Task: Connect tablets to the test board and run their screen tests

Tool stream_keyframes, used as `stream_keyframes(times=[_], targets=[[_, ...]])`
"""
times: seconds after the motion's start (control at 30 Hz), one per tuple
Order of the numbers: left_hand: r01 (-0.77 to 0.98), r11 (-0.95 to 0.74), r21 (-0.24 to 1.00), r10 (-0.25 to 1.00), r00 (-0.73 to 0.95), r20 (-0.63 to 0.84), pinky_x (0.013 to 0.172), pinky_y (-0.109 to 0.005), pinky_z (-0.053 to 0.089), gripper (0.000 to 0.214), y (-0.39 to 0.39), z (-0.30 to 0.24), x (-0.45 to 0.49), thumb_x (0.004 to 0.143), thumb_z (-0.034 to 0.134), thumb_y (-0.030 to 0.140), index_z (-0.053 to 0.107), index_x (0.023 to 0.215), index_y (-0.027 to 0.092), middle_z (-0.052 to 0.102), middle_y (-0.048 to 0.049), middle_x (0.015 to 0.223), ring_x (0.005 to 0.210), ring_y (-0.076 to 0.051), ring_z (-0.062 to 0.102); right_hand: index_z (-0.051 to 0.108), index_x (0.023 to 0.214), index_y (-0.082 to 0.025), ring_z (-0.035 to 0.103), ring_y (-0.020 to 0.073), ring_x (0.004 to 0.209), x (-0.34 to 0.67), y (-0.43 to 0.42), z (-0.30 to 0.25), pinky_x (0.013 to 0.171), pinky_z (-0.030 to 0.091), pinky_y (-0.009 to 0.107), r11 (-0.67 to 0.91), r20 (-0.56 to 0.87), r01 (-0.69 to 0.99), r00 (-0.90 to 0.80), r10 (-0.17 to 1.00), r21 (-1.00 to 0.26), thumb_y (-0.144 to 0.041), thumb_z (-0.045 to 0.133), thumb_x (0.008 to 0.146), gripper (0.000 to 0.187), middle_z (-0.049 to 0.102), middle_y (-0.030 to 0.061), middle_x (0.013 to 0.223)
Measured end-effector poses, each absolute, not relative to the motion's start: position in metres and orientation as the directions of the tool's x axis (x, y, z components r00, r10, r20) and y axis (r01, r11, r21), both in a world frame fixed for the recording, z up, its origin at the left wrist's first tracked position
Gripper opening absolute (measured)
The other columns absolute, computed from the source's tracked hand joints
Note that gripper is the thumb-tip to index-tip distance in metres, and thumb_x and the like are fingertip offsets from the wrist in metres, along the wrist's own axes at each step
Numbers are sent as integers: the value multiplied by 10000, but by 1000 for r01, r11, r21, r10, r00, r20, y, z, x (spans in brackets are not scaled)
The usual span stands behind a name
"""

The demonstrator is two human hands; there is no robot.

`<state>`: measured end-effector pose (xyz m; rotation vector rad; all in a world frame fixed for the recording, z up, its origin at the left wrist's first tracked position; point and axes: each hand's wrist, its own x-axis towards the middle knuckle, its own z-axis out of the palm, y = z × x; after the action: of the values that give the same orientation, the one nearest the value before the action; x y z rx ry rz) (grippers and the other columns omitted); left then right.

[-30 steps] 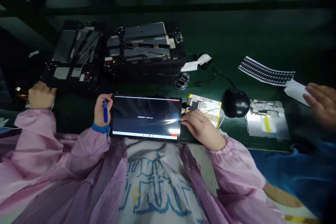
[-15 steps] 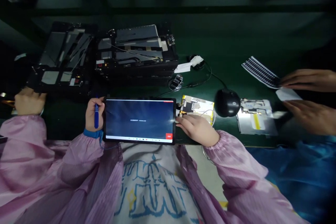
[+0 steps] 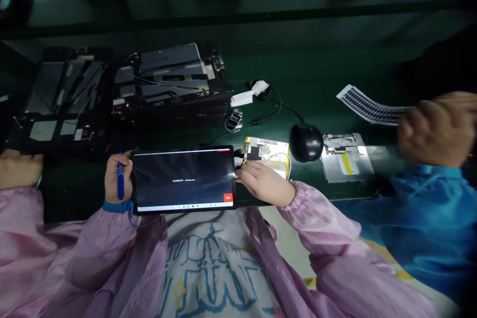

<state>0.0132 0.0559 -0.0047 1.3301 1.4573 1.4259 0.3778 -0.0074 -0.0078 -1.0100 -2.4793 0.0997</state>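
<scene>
A tablet (image 3: 184, 174) with a lit, dark screen is held upright-facing me; it shows a short line of text and a red button at the lower right. My left hand (image 3: 118, 179) grips its left edge, with a blue pen (image 3: 120, 181) also held between the fingers. At the opposite edge, my right hand (image 3: 265, 181) has its fingers closed on the tablet's side. Just beyond that hand lies a battery board (image 3: 274, 149) with yellow edging and a pale cable. My right fingertips are partly hidden.
Stacks of opened tablet bodies (image 3: 171, 94) stand at the back left. Right of centre are a black mouse (image 3: 307, 142), a metal plate (image 3: 348, 159) and a thin cable (image 3: 257, 121). A co-worker's hand (image 3: 437, 129) touches a sticker sheet (image 3: 368, 107); another person's hand (image 3: 20, 169) is far left.
The tablet's screen has gone from a bluish background to black and its text differs. The view has shifted, moving things leftward. The co-worker's hand has moved over the sticker sheet's end.
</scene>
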Motion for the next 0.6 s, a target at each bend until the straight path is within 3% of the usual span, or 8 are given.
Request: stream_keyframes(times=[0.23,0.6], targets=[[194,-127,973,952,-251,175,710,-284,452,473,57,-1,18,624,794,499,445,708,190,638,-17,880,749,-147,594,602,984,-129,520,153,581,379,-19,6,517,399,293,741,451,654,-621,641,-153,-220,367,998,252,577,30,652],[81,-110,991,968,-217,126,693,-230,450,480,57,-6,11,611,837,456,456,704,179,657,2,883,726,-113,590,565,1008,-126,525,119,503,383,-18,0,504,389,267,786,470,536,-633,615,-308,-239,394,1002,205,557,-7,576]])
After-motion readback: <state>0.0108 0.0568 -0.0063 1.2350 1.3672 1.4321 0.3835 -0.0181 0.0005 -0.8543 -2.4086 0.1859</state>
